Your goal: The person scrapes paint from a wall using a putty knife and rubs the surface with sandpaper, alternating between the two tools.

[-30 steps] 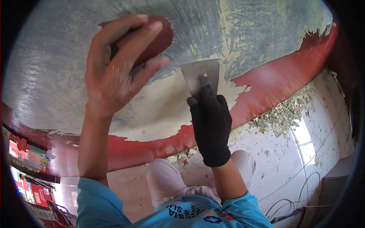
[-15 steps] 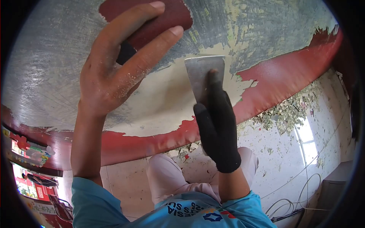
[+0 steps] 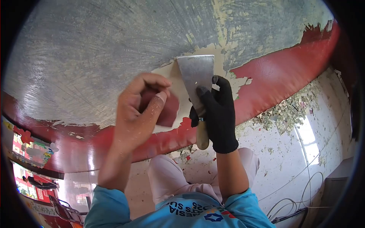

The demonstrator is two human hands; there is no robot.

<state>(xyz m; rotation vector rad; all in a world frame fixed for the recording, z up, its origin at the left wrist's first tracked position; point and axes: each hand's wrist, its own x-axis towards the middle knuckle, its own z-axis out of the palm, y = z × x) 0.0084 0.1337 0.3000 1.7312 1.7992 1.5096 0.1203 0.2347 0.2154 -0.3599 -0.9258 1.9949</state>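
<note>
Scraper [image 3: 195,72] — flared metal — in gloved right hand [image 3: 221,117], maroon sheet [image 3: 170,111] in curled left hand [image 3: 135,118].

A cable [image 3: 303,190] lay looped on the floor [image 3: 281,186] near a box [image 3: 338,188]; a chair [image 3: 62,208] and red flower [image 3: 26,136] showed leftward.

Left fingers [image 3: 154,108] apparently curled, blurred

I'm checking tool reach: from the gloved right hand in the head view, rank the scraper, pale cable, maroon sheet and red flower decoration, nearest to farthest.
1. Scraper: held in the gloved right hand.
2. Maroon sheet: just left, in the left hand.
3. Pale cable: on the floor, lower right.
4. Red flower decoration: far left edge.
</note>
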